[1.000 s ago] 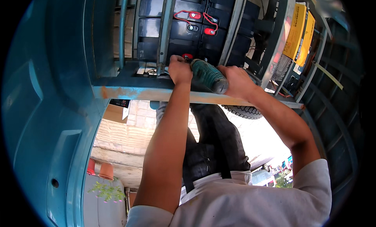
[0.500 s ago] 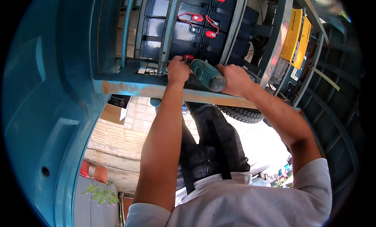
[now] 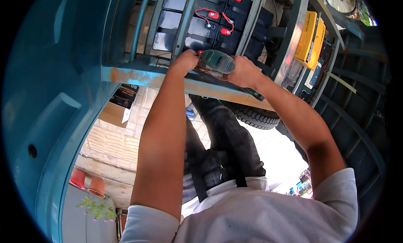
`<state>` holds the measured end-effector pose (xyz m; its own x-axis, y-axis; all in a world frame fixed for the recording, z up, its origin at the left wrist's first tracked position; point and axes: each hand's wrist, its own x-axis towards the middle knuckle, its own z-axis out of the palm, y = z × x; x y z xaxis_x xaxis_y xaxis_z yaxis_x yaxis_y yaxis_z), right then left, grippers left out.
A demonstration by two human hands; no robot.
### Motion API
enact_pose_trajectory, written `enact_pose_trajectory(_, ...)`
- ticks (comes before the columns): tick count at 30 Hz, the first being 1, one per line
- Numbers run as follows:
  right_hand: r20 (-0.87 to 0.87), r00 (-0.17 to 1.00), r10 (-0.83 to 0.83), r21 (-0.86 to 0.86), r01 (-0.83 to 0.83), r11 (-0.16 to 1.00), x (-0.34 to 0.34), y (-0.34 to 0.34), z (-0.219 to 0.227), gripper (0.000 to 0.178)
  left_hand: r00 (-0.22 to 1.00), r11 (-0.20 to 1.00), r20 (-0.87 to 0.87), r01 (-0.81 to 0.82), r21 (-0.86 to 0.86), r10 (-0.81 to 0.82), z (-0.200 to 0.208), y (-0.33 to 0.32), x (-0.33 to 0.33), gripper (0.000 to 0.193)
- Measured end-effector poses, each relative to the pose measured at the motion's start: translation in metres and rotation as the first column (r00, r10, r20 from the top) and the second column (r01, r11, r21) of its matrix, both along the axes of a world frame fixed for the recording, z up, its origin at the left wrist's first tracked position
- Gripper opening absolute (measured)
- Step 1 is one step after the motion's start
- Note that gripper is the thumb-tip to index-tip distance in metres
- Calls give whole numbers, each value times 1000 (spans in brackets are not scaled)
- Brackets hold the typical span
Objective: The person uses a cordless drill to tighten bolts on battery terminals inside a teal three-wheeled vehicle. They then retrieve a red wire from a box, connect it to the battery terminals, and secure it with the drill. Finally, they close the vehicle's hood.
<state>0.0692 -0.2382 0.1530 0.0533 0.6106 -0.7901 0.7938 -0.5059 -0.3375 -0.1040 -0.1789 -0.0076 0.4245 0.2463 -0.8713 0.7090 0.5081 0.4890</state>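
Note:
My right hand (image 3: 245, 72) is wrapped round the grip of a green power drill (image 3: 217, 61), its body level and its nose pointing left toward a battery terminal. Close to that nose, my left hand (image 3: 184, 61) has its fingers bent in at the terminal; what they pinch is hidden. A red terminal cover (image 3: 200, 52) shows just beyond the fingertips. Black batteries (image 3: 200, 32) stand in rows in a metal frame, with red wires (image 3: 202, 10) joining some terminals. A thin reddish wire (image 3: 212, 74) hangs below the drill.
A rusted blue crossbeam (image 3: 142, 77) runs beneath my wrists. Upright metal bars (image 3: 184, 24) cross over the batteries. At the right sits a yellow box (image 3: 310, 39). Below are a tyre (image 3: 257, 117) and an opened cardboard box (image 3: 115, 113). A blue panel (image 3: 37, 117) fills the left.
The drill has swung from slanting down to the right to nearly level, and my right hand has shifted with it. My left hand stays by the terminal. The whole view has moved slightly.

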Motion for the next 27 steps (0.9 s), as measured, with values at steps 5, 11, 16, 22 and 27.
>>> enact_pose_trajectory(5,53,998,-37,-19,38,999,-10,0,5,34,990,989,-22,138,53,-137,-20,-4,6,28)
enact_pose_trajectory(11,73,997,-7,17,6,1000,-16,-3,-6,35,1000,997,13,3,-83,-2,-48,-4,-4,20)
enact_pose_trajectory(16,109,992,-58,-18,60,998,-17,-1,-5,38,999,999,-33,3,-54,-5,-24,-1,6,21)
enact_pose_trajectory(22,144,989,-40,-16,43,999,-21,-2,-7,37,997,996,-16,75,54,-74,-17,3,1,37)
enact_pose_trajectory(27,148,985,-87,-116,105,988,-15,3,-12,39,995,994,-19,96,53,-95,-8,3,3,36)
